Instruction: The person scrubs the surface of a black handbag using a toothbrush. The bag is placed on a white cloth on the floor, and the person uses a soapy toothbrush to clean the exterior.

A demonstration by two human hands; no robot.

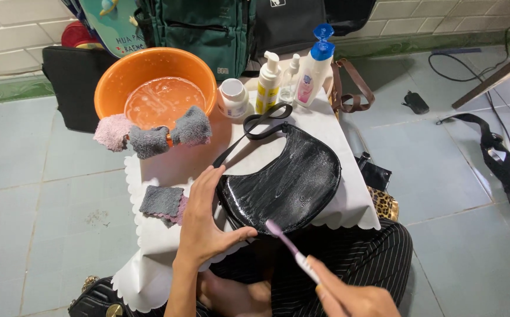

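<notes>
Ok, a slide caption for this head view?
Left hand steadies a soapy black bag while right hand holds a toothbrush at its edge.

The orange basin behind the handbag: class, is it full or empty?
Partly full. The orange basin holds pale, soapy-looking water with bubbles, its surface well below the rim, and cloths hang over its front edge.

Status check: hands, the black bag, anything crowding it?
Left hand steadies the soapy black bag. Right hand holds a toothbrush, bristles at the bag's lower edge. Grey cloth lies left, bottles behind; neither touches the bag.
</notes>
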